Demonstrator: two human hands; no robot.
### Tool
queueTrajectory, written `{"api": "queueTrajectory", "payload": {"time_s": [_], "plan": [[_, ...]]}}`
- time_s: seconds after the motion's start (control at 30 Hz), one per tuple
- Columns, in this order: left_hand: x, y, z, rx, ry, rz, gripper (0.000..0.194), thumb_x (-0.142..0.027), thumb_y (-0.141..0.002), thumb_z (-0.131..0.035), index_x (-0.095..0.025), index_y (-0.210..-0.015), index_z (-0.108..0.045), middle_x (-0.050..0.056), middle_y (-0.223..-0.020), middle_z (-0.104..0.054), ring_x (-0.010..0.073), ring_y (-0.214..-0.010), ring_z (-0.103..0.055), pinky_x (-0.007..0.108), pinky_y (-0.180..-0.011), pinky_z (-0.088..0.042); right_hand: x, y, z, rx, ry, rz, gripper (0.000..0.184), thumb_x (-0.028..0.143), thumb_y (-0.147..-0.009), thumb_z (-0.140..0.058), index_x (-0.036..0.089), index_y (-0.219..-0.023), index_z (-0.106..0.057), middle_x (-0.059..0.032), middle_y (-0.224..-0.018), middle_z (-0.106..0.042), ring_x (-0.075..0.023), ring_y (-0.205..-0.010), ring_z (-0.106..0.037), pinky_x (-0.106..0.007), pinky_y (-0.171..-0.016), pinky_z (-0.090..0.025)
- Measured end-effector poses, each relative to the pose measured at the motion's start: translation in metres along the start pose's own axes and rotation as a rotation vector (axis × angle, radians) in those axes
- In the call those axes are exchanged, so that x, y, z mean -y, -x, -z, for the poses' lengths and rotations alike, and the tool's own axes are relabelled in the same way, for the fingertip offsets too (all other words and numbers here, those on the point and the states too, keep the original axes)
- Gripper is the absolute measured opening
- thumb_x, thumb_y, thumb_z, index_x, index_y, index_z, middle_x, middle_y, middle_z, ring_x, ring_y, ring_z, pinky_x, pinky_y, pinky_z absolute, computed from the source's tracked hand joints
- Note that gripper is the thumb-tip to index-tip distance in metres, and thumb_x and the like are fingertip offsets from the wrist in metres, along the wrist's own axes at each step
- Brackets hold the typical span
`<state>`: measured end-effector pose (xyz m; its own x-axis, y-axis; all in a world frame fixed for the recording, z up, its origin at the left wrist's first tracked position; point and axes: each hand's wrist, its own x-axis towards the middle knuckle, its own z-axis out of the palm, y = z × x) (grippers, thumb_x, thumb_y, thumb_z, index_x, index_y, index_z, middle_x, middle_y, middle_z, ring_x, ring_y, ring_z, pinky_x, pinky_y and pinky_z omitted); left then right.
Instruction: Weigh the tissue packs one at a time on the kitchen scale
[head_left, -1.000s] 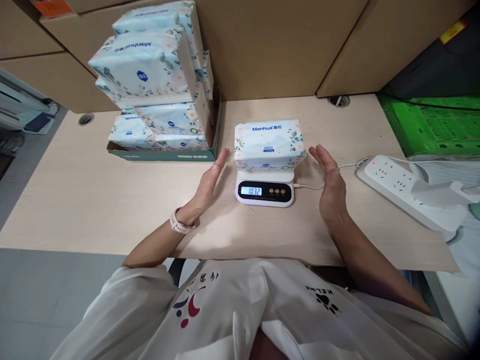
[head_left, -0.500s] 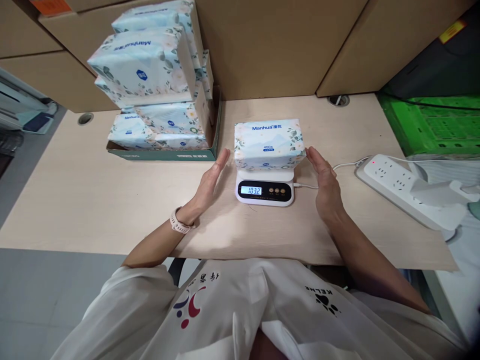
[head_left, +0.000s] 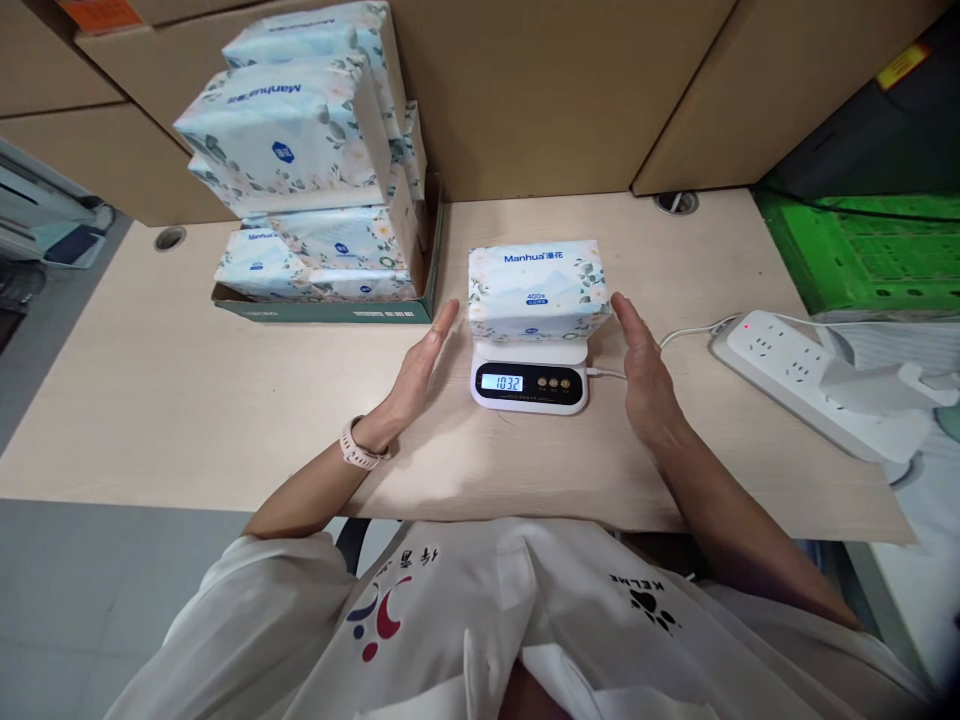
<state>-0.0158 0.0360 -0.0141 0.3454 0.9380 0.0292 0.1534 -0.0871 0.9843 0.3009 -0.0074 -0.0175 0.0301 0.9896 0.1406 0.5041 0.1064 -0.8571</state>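
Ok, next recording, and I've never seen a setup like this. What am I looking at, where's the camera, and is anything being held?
There's no machine here, just a person's bare hands. The camera is worn on the head, looking forward and down, so their own shirt fills the bottom. On the table, a pack sits on a scale with a lit display. The left hand and right hand are open on either side, holding nothing; the right fingertips are very close to it. A box of stacked packs stands to the left, a power strip to the right.
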Motion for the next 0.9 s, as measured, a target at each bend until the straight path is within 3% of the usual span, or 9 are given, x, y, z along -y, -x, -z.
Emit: {"api": "queueTrajectory", "payload": {"time_s": [0.33, 0.9], "plan": [[-0.0012, -0.0001, 0.0003, 0.009, -0.029, 0.02, 0.071, -0.066, -0.107, -0.023, -0.031, -0.168, -0.031, -0.006, -0.178, -0.024, 0.0233, -0.168, -0.015, 0.042, -0.141, -0.013, -0.0035, -0.0017, 0.0006, 0.036, 0.012, 0.021, 0.083, 0.084, -0.095, -0.02, 0.041, -0.167, -0.027, 0.0032, -0.178, -0.029, -0.029, -0.168, -0.02, -0.061, -0.139, -0.011], [-0.0014, -0.0003, -0.0037, 0.003, 0.051, 0.0, 0.072, -0.069, -0.105, -0.027, -0.034, -0.168, -0.031, -0.007, -0.178, -0.023, 0.022, -0.169, -0.015, 0.042, -0.14, -0.016, -0.0048, -0.0035, -0.0031, 0.005, -0.02, -0.004, 0.08, 0.083, -0.096, -0.025, 0.041, -0.164, -0.035, 0.0023, -0.174, -0.037, -0.0286, -0.168, -0.023, -0.064, -0.138, -0.011]]}}
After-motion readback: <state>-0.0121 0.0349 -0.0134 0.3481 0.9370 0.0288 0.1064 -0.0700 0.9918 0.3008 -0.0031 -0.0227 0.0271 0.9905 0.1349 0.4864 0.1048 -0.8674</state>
